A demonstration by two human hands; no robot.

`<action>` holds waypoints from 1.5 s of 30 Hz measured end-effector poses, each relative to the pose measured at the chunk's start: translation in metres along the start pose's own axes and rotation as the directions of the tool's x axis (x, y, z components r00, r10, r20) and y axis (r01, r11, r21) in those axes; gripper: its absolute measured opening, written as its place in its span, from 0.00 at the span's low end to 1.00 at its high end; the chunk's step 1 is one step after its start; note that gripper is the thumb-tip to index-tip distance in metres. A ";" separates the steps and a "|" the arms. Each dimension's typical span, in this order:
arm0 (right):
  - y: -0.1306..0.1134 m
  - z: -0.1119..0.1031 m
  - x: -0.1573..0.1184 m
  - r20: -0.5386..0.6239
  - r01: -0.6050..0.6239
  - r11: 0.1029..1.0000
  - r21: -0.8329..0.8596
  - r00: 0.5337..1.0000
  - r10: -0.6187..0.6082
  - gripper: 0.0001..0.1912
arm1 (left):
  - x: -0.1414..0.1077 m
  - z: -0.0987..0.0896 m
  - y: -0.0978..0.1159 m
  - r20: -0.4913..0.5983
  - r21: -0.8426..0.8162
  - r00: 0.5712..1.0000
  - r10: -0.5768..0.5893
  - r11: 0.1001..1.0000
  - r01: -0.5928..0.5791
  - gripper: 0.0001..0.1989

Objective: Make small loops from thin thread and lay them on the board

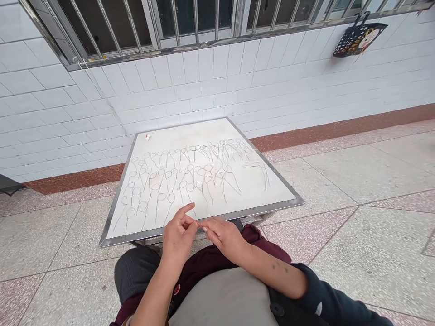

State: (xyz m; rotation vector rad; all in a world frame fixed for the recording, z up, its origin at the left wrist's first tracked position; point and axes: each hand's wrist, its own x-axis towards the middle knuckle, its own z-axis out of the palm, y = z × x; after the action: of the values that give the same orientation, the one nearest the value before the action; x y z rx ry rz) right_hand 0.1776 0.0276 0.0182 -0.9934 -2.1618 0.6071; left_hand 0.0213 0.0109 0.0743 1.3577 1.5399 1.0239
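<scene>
Just over the near edge of a white table (190, 130), my two hands meet fingertip to fingertip. My left hand (181, 228) pinches a tiny reddish item (198, 224) between thumb and a finger, with its index finger stretched out. My right hand (220, 233) has its fingers closed at the other side of that item; what exactly it grips is too small to tell. Many thin dark wires with looped ends (171, 198) lie in rows across the tabletop. A few straighter strands (265, 174) lie at the right side.
A small white and red item (148, 136) sits at the table's far left corner. Behind the table is a white tiled wall (204, 97) with barred windows (195, 22). A dark patterned bag (356, 40) hangs at the upper right.
</scene>
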 end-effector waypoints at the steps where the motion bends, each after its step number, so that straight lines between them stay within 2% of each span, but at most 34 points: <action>1: 0.000 0.001 0.000 0.000 0.000 1.000 -0.009 1.000 0.000 0.12 | -0.001 0.000 0.001 -0.007 0.001 1.000 -0.004 1.000 0.004 0.22; 6: 0.002 0.004 0.000 -0.031 0.052 0.992 -0.117 0.998 -0.056 0.11 | -0.003 -0.001 0.005 -0.070 0.047 0.998 -0.009 0.999 0.012 0.21; 13: 0.005 0.005 -0.002 -0.092 0.135 0.969 -0.205 0.983 -0.156 0.12 | -0.002 0.000 0.001 -0.083 -0.047 0.996 -0.030 0.999 0.026 0.23; 20: 0.012 0.002 -0.008 -0.053 0.131 0.942 -0.308 0.987 -0.154 0.10 | 0.002 -0.002 -0.008 -0.179 -0.077 0.984 -0.005 0.997 -0.009 0.22; 24: 0.013 -0.005 -0.015 -0.023 0.105 0.954 -0.281 0.993 -0.116 0.11 | 0.001 -0.007 -0.003 -0.244 -0.090 0.970 -0.008 0.996 -0.014 0.23; 28: 0.023 -0.012 -0.027 0.005 0.027 0.970 -0.243 1.000 -0.027 0.12 | -0.001 -0.024 0.006 -0.292 -0.055 0.956 -0.008 0.998 -0.008 0.22; 31: 0.033 -0.019 -0.032 -0.031 -0.082 0.976 -0.204 0.996 0.078 0.13 | 0.000 -0.039 0.010 -0.328 -0.023 0.945 0.013 0.999 -0.022 0.22; 34: 0.032 -0.031 -0.027 -0.099 -0.166 0.973 -0.162 0.983 0.151 0.13 | 0.003 -0.046 0.014 -0.330 0.006 0.943 0.038 0.999 -0.038 0.23; 36: 0.023 -0.036 -0.019 -0.092 -0.151 0.986 -0.069 0.985 0.144 0.11 | 0.005 -0.044 0.019 -0.304 0.029 0.952 0.044 0.999 -0.038 0.23; 39: 0.008 -0.035 -0.008 0.008 -0.126 0.989 0.075 0.992 0.126 0.09 | 0.008 -0.036 0.025 -0.264 0.067 0.963 0.052 0.997 -0.035 0.22; 45: 0.005 -0.016 -0.007 0.064 -0.147 0.980 0.135 0.988 0.139 0.07 | 0.018 -0.023 0.022 -0.218 0.112 0.975 0.046 0.993 -0.022 0.21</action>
State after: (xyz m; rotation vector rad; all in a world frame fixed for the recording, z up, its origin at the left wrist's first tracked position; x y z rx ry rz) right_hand 0.1949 0.0272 0.0234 -1.0734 -2.0741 0.8507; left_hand 0.0057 0.0291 0.1009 1.3859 1.7639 1.1582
